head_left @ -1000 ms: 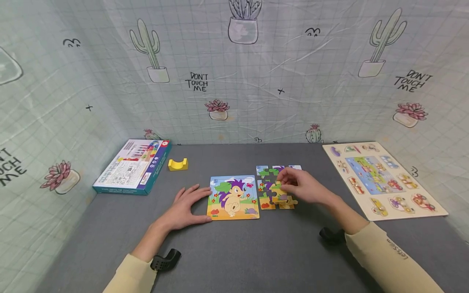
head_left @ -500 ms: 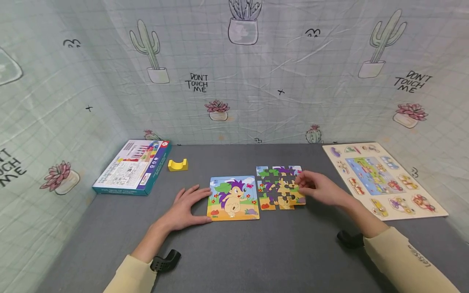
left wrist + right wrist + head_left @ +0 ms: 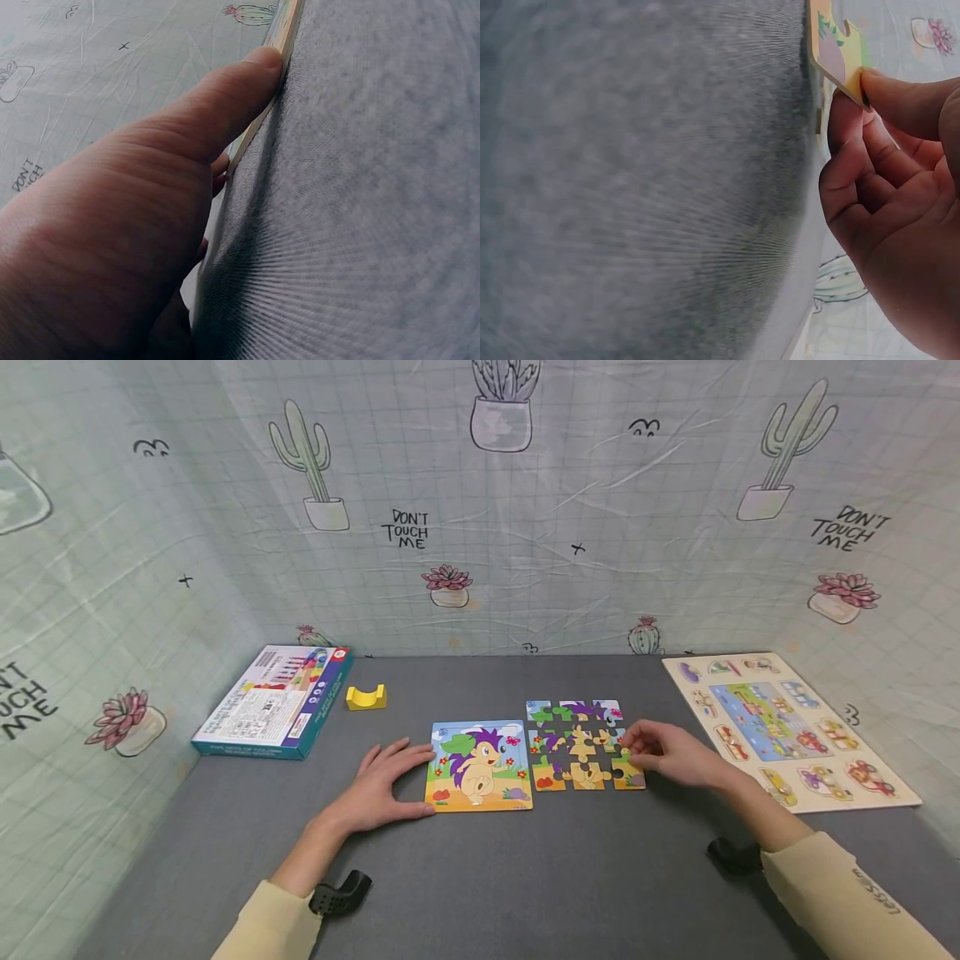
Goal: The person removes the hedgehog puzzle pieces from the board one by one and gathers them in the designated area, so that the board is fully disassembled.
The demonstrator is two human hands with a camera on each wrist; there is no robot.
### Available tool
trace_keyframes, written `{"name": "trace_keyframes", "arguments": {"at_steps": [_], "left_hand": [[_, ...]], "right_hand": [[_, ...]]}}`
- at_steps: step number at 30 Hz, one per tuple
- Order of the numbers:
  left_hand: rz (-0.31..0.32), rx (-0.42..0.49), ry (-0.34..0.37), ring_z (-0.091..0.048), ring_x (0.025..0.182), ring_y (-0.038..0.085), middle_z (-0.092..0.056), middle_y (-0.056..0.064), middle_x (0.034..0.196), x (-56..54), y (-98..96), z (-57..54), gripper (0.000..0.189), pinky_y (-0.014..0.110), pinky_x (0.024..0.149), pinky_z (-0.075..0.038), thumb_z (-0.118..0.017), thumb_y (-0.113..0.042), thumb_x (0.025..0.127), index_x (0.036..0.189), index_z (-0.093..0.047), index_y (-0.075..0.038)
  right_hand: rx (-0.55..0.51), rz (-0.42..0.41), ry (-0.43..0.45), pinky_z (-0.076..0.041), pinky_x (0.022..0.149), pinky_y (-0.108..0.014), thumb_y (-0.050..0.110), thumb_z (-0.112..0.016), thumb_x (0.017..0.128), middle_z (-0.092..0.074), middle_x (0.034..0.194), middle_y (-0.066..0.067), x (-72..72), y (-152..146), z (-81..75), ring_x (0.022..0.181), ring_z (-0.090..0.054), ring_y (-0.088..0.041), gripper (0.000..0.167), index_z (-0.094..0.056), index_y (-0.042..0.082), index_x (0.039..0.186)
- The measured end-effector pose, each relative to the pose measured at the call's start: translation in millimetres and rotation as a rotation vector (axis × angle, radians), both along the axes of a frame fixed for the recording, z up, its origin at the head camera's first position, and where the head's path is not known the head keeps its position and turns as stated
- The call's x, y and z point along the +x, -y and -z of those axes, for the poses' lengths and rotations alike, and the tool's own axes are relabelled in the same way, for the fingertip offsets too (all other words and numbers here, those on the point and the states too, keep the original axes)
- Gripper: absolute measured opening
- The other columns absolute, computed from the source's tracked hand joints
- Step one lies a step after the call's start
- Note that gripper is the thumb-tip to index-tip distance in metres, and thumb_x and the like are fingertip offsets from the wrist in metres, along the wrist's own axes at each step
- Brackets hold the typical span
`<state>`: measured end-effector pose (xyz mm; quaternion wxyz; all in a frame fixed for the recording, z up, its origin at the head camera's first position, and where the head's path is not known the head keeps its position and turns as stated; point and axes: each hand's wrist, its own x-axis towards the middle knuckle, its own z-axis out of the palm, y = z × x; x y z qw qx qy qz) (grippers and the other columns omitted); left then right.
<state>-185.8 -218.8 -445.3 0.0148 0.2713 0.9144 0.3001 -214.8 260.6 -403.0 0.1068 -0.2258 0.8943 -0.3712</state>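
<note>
My right hand (image 3: 667, 753) pinches a corner puzzle piece (image 3: 628, 772) between thumb and fingers at the lower right of the puzzle pieces (image 3: 581, 739). In the right wrist view the piece (image 3: 832, 56) is yellow with a grey-purple patch, tilted, and the thumb lies over its edge. The pieces lie in rows with gaps, showing a purple-spined hedgehog. To their left is a square picture board (image 3: 480, 768) with the same hedgehog. My left hand (image 3: 378, 787) rests at that board's left side, fingers spread; in the left wrist view the thumb (image 3: 225, 97) touches its edge.
A teal and white box (image 3: 270, 702) lies at the back left, with a yellow notched block (image 3: 366, 697) beside it. On the right lies a large pale board (image 3: 738, 760) with animal and vehicle pictures. A patterned cloth (image 3: 525, 593) hangs behind the grey table.
My right hand has moved right with the corner puzzle piece, from over the middle pieces to the lower right corner. The left hand stays at the picture board's edge.
</note>
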Motion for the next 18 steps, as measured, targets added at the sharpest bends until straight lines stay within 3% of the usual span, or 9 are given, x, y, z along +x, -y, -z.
{"name": "trace_keyframes", "arguments": {"at_steps": [18], "left_hand": [[-0.013, -0.020, 0.003, -0.025, 0.148, 0.038, -0.049, 0.005, 0.152, -0.1, 0.0, 0.2, 0.078, 0.068, 0.113, -0.003, -0.080, -0.051, 0.082, 0.146, -0.055, -0.015]], "right_hand": [[0.096, 0.025, -0.032, -0.048, 0.070, -0.029, 0.012, -0.075, 0.091, -0.062, 0.090, 0.001, 2.4, 0.6, 5.4, 0.082, -0.058, -0.018, 0.021, -0.064, 0.003, 0.107]]}}
